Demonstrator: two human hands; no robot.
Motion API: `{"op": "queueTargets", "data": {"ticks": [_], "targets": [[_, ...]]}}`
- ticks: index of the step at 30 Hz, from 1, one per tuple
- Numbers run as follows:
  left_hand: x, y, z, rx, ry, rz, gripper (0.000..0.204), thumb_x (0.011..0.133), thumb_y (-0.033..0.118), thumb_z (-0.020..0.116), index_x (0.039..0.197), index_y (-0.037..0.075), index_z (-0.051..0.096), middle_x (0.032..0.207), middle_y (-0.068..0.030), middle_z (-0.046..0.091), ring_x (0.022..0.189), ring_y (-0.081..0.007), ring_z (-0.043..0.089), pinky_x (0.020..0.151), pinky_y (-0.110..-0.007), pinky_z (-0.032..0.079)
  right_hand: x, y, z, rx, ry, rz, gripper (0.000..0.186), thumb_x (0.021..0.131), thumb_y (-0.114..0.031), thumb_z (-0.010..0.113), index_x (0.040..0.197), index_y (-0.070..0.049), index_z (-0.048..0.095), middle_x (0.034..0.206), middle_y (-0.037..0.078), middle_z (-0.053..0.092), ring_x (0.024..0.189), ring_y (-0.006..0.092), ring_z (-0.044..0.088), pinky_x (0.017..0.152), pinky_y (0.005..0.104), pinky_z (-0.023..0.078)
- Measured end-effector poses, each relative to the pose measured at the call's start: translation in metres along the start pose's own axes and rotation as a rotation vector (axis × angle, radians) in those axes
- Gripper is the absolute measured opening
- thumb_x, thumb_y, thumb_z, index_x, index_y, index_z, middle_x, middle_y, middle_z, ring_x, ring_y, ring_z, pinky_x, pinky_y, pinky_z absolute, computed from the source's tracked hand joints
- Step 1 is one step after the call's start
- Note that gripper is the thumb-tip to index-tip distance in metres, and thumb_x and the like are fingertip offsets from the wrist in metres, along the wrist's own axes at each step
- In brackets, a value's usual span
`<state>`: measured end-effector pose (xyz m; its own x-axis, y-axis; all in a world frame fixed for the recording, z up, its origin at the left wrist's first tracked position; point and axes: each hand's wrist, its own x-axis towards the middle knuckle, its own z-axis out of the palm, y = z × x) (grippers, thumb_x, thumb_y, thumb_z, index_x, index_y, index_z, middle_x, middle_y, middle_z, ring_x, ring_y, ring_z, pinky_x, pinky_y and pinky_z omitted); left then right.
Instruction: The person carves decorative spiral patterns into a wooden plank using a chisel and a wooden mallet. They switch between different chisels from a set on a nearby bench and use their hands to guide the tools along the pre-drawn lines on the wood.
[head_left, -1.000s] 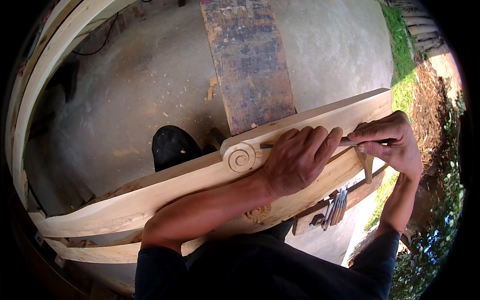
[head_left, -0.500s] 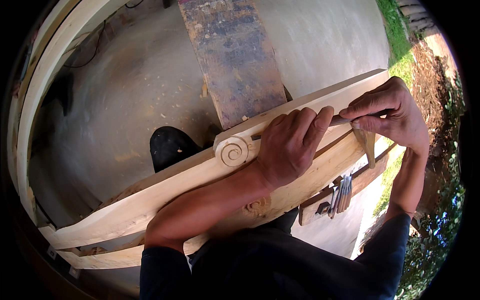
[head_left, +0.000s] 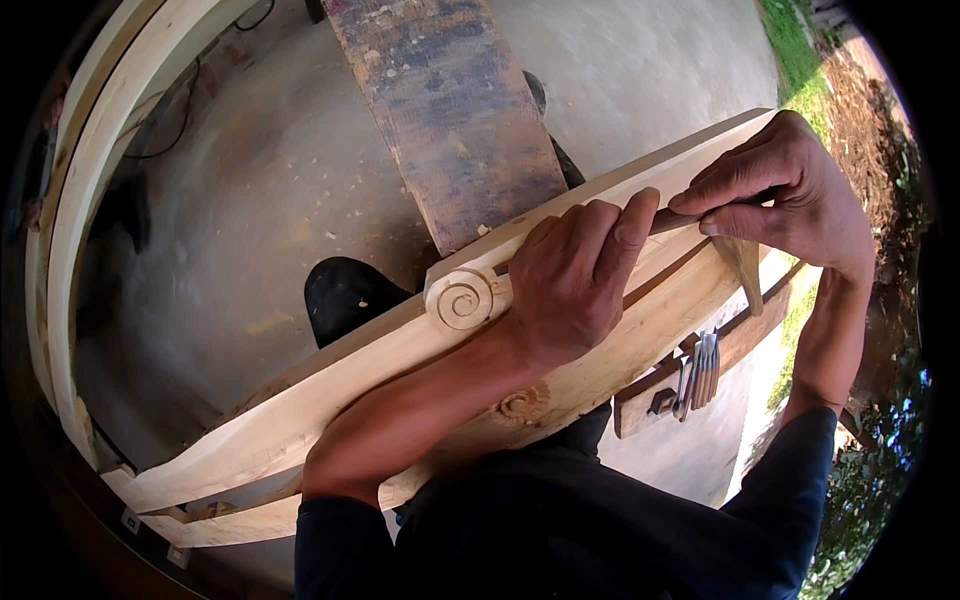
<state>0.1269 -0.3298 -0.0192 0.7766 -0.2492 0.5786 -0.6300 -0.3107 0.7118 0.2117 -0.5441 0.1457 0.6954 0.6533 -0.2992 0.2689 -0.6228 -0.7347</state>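
A long pale wooden beam (head_left: 290,418) slants across in front of me, with a carved spiral scroll (head_left: 463,299) on its face. My left hand (head_left: 570,285) is wrapped round the shaft of a slim dark carving chisel (head_left: 668,221), its wrist lying over the beam. The chisel's tip end shows just right of the scroll; its edge is too small to make out. At the other end of the tool, my right hand (head_left: 785,205) pinches it between thumb and fingers. Nearer to me, a second curved beam (head_left: 680,310) bears a carved rosette (head_left: 522,404), partly behind my left forearm.
A stained plank (head_left: 450,110) meets the beam from the far side. Several slim metal tools (head_left: 705,370) hang by a wooden bar (head_left: 640,408) at right. A wooden peg (head_left: 740,272) stands under my right hand. Curved timbers (head_left: 75,200) rise at left; a black shoe (head_left: 345,300) is beyond the beam.
The view has shifted slightly. Both hands keep their hold on the chisel, and its tip end stays beside the scroll.
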Motion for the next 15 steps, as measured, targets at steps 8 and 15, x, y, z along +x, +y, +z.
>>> {"op": "queueTargets", "data": {"ticks": [8, 15], "targets": [[0.002, 0.003, -0.003, -0.017, -0.024, -0.044, 0.049, 0.09, 0.0, 0.064, 0.14, -0.001, 0.068, 0.093, -0.0098, 0.062, 0.075, -0.0272, 0.064, 0.068, -0.04, 0.053, 0.0, -0.009, 0.002, 0.014, 0.005, 0.065, 0.024, 0.085, 0.003, 0.087, 0.109, 0.002, 0.085, 0.098, 0.017, 0.084, 0.089, 0.025, 0.083, 0.081, 0.0332, 0.065], [0.0, -0.001, -0.002, 0.001, -0.018, 0.013, 0.059, 0.089, 0.005, 0.067, 0.147, -0.004, 0.059, 0.092, -0.0064, 0.053, 0.079, -0.0216, 0.061, 0.067, -0.037, 0.049, 0.002, -0.013, 0.001, 0.019, 0.006, 0.069, 0.024, 0.085, 0.003, 0.087, 0.108, 0.003, 0.085, 0.098, 0.017, 0.084, 0.09, 0.0258, 0.084, 0.081, 0.0336, 0.065]]}}
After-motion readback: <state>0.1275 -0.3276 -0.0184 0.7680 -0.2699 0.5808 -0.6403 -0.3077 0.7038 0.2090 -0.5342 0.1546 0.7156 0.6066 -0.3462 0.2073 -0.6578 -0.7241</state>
